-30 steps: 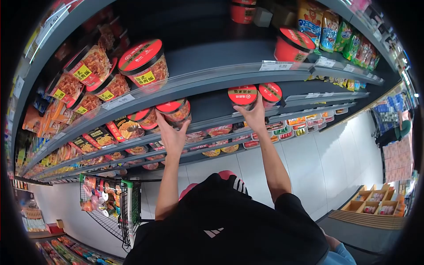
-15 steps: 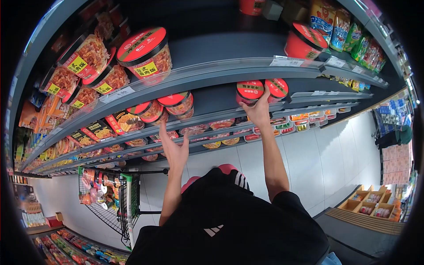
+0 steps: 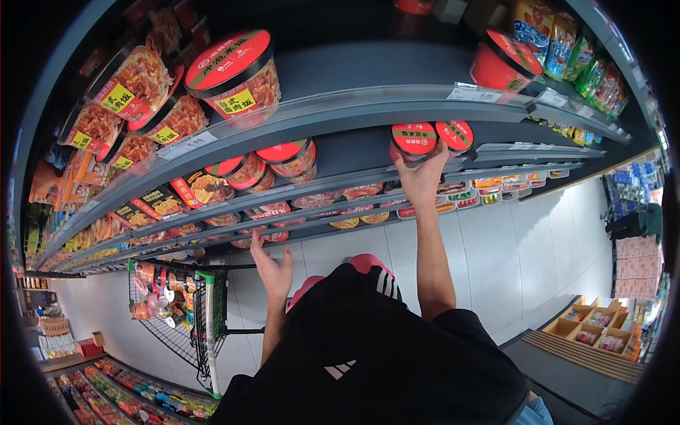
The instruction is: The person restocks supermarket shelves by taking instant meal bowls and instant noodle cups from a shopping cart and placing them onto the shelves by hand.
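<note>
My right hand [image 3: 423,176] reaches to the second shelf and is wrapped round the front of a red-lidded instant rice tub [image 3: 413,140], thumb on its left and fingers on its right. A second red-lidded tub [image 3: 455,137] stands close against it on the right. My left hand [image 3: 272,268] hangs lower, near the bottom shelves, fingers spread and nothing in it. Above it, on the same shelf as the held tub, sit more red-lidded tubs [image 3: 289,159], with a stack beside several noodle boxes [image 3: 200,188].
A shopping cart [image 3: 210,326] loaded with packaged food stands at my left. The upper shelf edge [image 3: 340,106] juts out above my hands, carrying a large rice tub [image 3: 232,74] and another red tub [image 3: 501,64]. A wooden divided display [image 3: 563,330] is on the right.
My left hand has come down and back from the tubs on the shelf, and its fingers have spread. My right hand stays on its tub.
</note>
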A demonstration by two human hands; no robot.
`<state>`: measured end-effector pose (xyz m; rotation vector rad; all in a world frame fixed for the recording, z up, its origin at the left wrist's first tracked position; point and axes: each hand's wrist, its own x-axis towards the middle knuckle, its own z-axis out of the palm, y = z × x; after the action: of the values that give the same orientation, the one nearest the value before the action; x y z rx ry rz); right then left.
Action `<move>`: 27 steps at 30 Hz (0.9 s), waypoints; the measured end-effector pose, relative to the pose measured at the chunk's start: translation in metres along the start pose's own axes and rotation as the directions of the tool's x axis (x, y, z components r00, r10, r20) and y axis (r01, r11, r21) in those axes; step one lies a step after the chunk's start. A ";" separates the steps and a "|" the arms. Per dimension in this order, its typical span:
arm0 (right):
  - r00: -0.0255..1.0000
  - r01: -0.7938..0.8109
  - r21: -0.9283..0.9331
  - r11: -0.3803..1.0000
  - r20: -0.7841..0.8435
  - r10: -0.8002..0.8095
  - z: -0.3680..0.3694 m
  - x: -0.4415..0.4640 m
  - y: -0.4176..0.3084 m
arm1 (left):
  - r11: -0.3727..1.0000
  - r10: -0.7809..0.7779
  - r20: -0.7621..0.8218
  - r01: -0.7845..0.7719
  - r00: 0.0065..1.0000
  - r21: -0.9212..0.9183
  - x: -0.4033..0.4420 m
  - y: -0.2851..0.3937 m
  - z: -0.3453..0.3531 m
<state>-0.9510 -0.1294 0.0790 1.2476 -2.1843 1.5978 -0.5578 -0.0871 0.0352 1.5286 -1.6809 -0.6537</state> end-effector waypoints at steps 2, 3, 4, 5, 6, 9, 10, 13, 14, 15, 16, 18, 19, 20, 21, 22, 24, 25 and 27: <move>0.998 -0.069 -0.099 0.993 -0.015 0.068 0.004 0.000 -0.011 | 1.000 -0.004 0.001 0.004 1.000 0.007 -0.003 -0.006 0.000; 0.995 -0.096 -0.122 0.988 -0.016 0.094 0.006 0.001 -0.010 | 1.000 -0.006 0.001 0.006 1.000 0.011 -0.004 -0.008 -0.001; 0.993 -0.121 -0.144 0.982 -0.017 0.120 0.009 0.001 -0.009 | 1.000 -0.022 0.016 0.021 1.000 0.011 -0.006 -0.009 -0.002; 0.989 -0.145 -0.165 0.976 -0.016 0.144 0.012 0.001 -0.009 | 0.999 -0.039 0.030 0.039 0.999 0.011 -0.009 -0.011 -0.003; 0.993 -0.117 -0.110 0.987 -0.029 0.114 0.013 0.001 -0.006 | 0.998 -0.056 0.040 0.055 0.998 0.010 -0.010 -0.012 -0.004; 0.998 -0.065 0.110 0.992 -0.013 0.067 0.010 0.001 -0.002 | 1.000 -0.013 0.047 0.012 0.999 0.016 -0.019 -0.026 -0.007; 0.999 -0.053 0.115 0.992 0.003 0.053 0.009 0.000 0.004 | 0.999 -0.041 0.052 0.040 0.998 0.015 -0.022 -0.031 -0.010; 0.998 -0.041 0.149 0.988 0.060 0.032 0.005 -0.002 0.019 | 0.994 -0.113 0.053 0.113 0.992 0.005 -0.033 -0.043 -0.021; 0.998 -0.031 0.176 0.984 0.053 0.022 0.005 -0.002 0.019 | 0.992 -0.127 0.039 0.127 0.991 -0.003 -0.036 -0.047 -0.026; 0.998 -0.043 0.180 0.983 0.052 0.034 0.006 -0.004 0.023 | 0.989 -0.144 0.019 0.144 0.989 -0.010 -0.039 -0.051 -0.034; 0.998 -0.052 0.189 0.981 0.057 0.042 0.007 -0.006 0.026 | 0.989 -0.148 -0.008 0.148 0.989 -0.001 -0.041 -0.057 -0.044; 0.999 0.006 0.159 0.987 0.044 -0.013 0.005 -0.009 0.025 | 0.986 -0.167 -0.077 0.169 0.983 0.018 -0.045 -0.078 -0.068; 1.000 -0.013 0.113 0.994 0.006 0.012 0.005 -0.013 0.018 | 0.989 -0.102 -0.129 0.114 0.986 0.090 -0.048 -0.100 -0.083; 0.999 -0.031 0.067 0.997 -0.030 0.033 0.004 -0.020 0.011 | 0.986 -0.090 -0.190 0.114 0.978 0.121 -0.050 -0.118 -0.102; 0.996 0.030 0.005 1.000 -0.087 -0.029 0.006 -0.029 0.014 | 0.970 -0.112 -0.267 0.164 0.957 0.181 -0.053 -0.137 -0.124; 0.985 0.087 -0.057 0.995 -0.144 -0.095 0.009 -0.041 0.015 | 0.947 -0.131 -0.339 0.219 0.931 0.237 -0.058 -0.154 -0.148; 0.994 -0.061 0.007 0.998 -0.089 0.061 0.012 -0.074 -0.007 | 0.860 -0.254 -0.477 0.423 0.841 0.287 -0.077 -0.181 -0.199; 0.999 -0.027 0.013 1.000 -0.031 0.027 0.014 -0.092 -0.013 | 0.743 -0.311 -0.576 0.571 0.756 0.349 -0.088 -0.190 -0.215; 0.993 0.061 0.128 0.990 0.094 -0.073 0.030 -0.136 -0.024 | 0.616 -0.343 -0.597 0.653 0.726 0.440 -0.125 -0.250 -0.244</move>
<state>-0.8373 -0.0856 0.0071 1.4490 -2.1023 1.7033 -0.2130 0.0261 -0.0445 2.4827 -1.0980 0.0753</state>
